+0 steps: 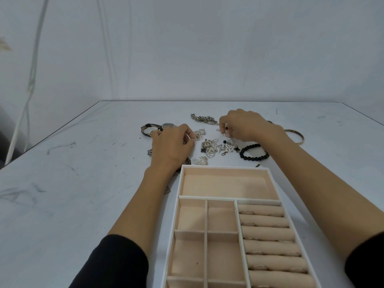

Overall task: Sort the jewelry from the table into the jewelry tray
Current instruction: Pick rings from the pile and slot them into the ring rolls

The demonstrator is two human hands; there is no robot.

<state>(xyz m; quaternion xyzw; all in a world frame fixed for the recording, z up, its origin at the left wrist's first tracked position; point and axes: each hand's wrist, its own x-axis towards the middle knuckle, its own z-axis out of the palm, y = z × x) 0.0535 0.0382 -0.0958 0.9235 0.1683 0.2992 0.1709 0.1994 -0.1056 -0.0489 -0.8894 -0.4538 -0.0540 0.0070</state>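
A tangled heap of small silver chains, pearls and hooks lay on the pale marbled bench, at twelve o'clock from the white-rimmed, peach-lined jewelry tray. The left hand pinched a thin silver piece. The right hand pinched a tiny red-stoned item (type unclear). The pieces looked light, slippery and snag-prone, so lifting each by its hook seemed wisest.

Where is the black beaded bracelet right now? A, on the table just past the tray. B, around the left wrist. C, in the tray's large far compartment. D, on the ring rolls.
A: the black beaded bracelet lies on the table, beyond the far rim of the jewelry tray, not inside any compartment.
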